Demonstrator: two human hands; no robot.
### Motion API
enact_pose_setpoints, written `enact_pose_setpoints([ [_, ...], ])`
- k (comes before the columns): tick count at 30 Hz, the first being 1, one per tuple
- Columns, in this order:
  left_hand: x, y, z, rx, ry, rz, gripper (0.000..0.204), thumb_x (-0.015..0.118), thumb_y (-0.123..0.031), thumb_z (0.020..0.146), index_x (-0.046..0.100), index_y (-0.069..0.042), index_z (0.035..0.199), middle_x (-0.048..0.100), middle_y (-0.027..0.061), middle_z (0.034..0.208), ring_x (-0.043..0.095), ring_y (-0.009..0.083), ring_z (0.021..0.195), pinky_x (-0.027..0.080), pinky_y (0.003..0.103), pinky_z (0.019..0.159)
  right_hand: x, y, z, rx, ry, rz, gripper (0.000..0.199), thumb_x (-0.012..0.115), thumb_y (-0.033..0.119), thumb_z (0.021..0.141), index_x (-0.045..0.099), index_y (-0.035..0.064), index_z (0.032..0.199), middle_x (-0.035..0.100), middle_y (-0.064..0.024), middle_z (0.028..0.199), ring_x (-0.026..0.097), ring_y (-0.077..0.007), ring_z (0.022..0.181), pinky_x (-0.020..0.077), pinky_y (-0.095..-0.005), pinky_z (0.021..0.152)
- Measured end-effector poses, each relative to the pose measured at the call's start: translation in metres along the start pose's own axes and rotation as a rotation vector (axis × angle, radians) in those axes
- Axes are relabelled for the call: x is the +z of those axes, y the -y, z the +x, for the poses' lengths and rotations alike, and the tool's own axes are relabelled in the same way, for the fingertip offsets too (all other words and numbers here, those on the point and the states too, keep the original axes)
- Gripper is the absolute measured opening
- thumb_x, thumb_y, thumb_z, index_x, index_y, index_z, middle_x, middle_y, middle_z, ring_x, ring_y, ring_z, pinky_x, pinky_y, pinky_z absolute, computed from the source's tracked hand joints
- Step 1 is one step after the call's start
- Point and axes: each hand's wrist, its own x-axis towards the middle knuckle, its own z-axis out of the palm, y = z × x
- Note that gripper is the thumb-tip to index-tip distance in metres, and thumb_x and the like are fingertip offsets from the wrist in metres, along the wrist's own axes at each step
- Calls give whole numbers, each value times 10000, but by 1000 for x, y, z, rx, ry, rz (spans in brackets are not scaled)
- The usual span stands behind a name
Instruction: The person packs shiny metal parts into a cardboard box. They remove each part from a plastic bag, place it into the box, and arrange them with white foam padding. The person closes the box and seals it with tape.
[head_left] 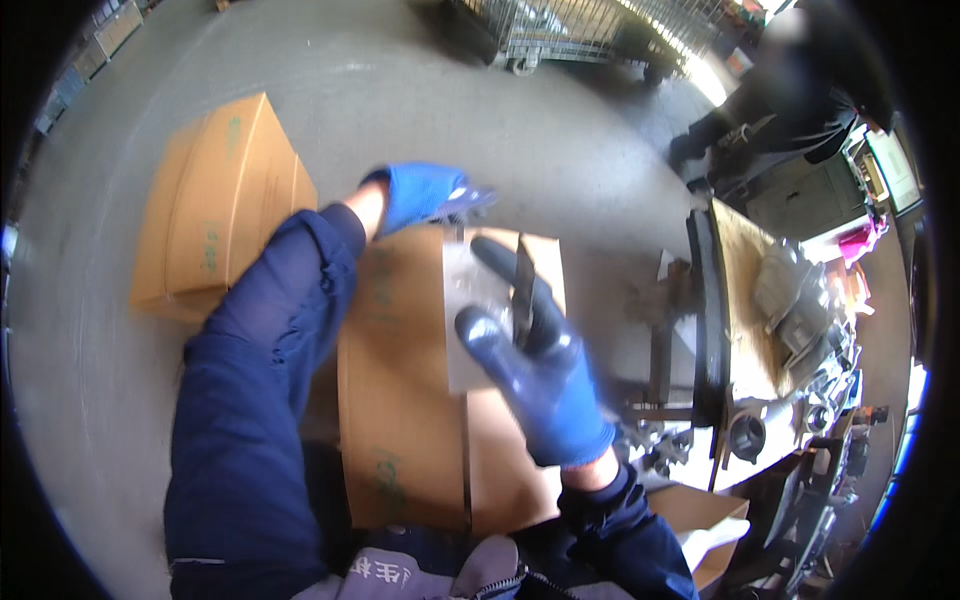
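Note:
A closed cardboard box [405,430] stands in front of me, a dark seam running along its top. On its far part lies a pale, shiny sheet [462,345]. My left hand [425,195], in a blue glove with dark fingers, is at the box's far edge. Motion smears its fingertips, so their grip is unclear. Over the sheet is my right hand [545,375], gloved alike, with thumb and forefinger spread. A narrow dark blade-like tool [523,285] sticks up from among its other fingers; its lower end is hidden in the hand.
Another closed cardboard box [215,210] sits on the floor at left. A wire cage cart [590,35] is at the back. At right, metal castings [795,295] lie on a wooden-topped bench [735,285]. A person in dark clothes [790,110] is beyond it. An open carton [695,510] is near my right forearm.

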Motion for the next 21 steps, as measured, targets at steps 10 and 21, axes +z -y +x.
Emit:
enact_pose_setpoints([
  [10, 57, -20, -2, 20, -96, -622, 401, 504, -352, 1028, 730, -21, 1032, 714, 89, 952, 618, 211, 830, 484, 371, 796, 0, -10, -5, 144, -54, 216, 500, 652, 303, 1019, 553, 71, 1451, 681, -109, 1207, 660, -156, 1085, 526, -305, 978],
  [21, 74, -44, 1, -57, -372, -111, 576, 506, -516, 1034, 705, 14, 1140, 699, 241, 1057, 641, 380, 896, 498, 409, 918, 28, 43, -118, 292, -199, -113, 388, 629, 256, 1035, 631, 65, 1373, 630, 28, 1018, 548, -49, 932, 470, -229, 865],
])
